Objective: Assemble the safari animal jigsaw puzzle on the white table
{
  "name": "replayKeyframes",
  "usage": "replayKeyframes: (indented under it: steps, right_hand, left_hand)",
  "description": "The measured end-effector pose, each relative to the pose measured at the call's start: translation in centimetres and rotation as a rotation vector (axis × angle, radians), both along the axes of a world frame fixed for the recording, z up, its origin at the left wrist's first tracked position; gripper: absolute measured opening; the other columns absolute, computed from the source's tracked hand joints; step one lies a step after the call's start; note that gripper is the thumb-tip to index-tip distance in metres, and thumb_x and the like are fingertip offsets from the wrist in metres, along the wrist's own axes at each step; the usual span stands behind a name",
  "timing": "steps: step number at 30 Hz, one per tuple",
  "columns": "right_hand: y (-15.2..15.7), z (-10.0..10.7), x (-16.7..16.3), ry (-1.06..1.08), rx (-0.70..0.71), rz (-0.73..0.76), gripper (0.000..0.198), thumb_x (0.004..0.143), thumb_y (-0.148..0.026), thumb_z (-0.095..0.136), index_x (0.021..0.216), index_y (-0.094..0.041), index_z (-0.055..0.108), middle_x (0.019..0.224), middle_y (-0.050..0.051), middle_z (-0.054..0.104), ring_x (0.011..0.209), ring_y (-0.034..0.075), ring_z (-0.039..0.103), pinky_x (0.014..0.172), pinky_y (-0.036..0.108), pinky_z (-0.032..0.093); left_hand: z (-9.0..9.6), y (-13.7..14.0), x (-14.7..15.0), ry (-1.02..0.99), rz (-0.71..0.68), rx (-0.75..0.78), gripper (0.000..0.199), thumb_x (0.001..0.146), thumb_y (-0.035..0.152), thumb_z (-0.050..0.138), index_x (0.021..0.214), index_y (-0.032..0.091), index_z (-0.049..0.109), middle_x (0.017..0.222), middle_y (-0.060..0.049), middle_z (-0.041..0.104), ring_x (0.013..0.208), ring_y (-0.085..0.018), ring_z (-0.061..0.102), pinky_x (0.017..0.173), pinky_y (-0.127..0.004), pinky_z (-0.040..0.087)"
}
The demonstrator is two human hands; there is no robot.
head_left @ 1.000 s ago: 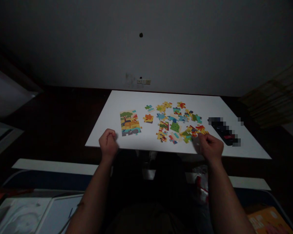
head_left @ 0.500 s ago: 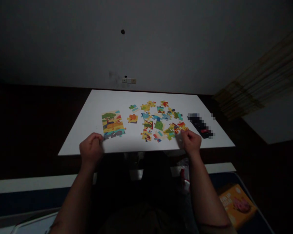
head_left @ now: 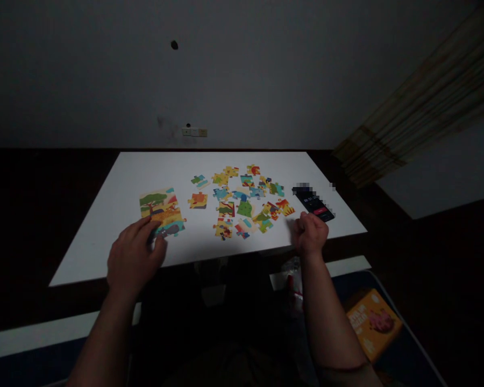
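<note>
A joined section of a jigsaw puzzle (head_left: pixel 161 200), printed with a tree and animals, lies at the left of the white table (head_left: pixel 100 215). My left hand (head_left: pixel 132 255) rests over its lower left corner, fingers stretched out and thumb apart, hiding part of the picture. Several loose puzzle pieces (head_left: pixel 244 208) are spread over the middle, some of them overlapping. An orange piece (head_left: pixel 197 200) sits between the joined section and the others. My right hand (head_left: pixel 312 234) is closed in a fist by the front edge, just right of the loose pieces; nothing shows in it.
A dark phone (head_left: pixel 311 201), partly blurred out, lies beyond my right hand. On the seat at lower right is an orange box (head_left: pixel 374 324). Behind the table stands a wall with sockets (head_left: pixel 194 132); a curtain (head_left: pixel 375 142) hangs at the right.
My left hand has opened from a fist and come over the joined section's lower corner. My right hand stays closed, now slightly apart from the pieces. The view has shifted right.
</note>
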State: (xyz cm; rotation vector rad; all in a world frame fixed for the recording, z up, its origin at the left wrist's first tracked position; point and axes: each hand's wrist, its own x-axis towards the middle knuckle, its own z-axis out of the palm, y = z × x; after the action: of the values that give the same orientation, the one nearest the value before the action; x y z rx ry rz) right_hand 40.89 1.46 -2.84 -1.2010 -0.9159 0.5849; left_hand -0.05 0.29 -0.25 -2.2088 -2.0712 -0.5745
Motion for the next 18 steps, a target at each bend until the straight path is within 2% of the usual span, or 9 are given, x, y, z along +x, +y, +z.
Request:
replayKeyframes:
  steps: [3,6,12,18]
  right_hand:
    - [0.31,0.05,-0.12,0.166,0.085,-0.003,0.053,0.082,-0.039,0.066,0.053,-0.024,0.025,0.052,-0.008,0.016,0.042,0.009,0.017,0.039,0.026,0.016]
    - [0.48,-0.08,-0.02,0.219,0.112,0.025,0.052,0.081,-0.036,0.068,0.053,-0.023,0.026,0.053,-0.008,0.017,0.042,0.008,0.017,0.039,0.025,0.016]
    - [0.54,-0.41,0.22,0.254,0.114,0.012,0.053,0.080,-0.031,0.070,0.052,-0.021,0.026,0.052,-0.008,0.018,0.043,0.008,0.018,0.040,0.026,0.014]
    - [0.53,-0.56,0.20,0.185,0.090,0.002,0.053,0.081,-0.034,0.067,0.052,-0.022,0.026,0.051,-0.007,0.018,0.043,0.009,0.018,0.041,0.028,0.014]
  left_hand:
    - [0.23,0.18,0.07,0.039,-0.010,-0.032,0.040,0.090,0.037,0.046,0.125,0.021,0.057,0.140,-0.009,0.051,0.123,-0.030,0.049,0.102,-0.048,0.042]
    - [0.41,0.27,0.15,0.068,0.005,-0.055,0.040,0.091,0.039,0.045,0.125,0.021,0.057,0.139,-0.008,0.051,0.121,-0.031,0.051,0.101,-0.048,0.043]
    - [0.58,0.30,0.38,0.079,0.022,-0.074,0.039,0.090,0.037,0.047,0.124,0.020,0.057,0.138,-0.009,0.052,0.122,-0.032,0.050,0.099,-0.049,0.044]
    - [0.67,0.24,0.45,0.053,0.024,-0.088,0.040,0.091,0.038,0.045,0.124,0.020,0.057,0.139,-0.009,0.050,0.124,-0.032,0.048,0.102,-0.050,0.043]
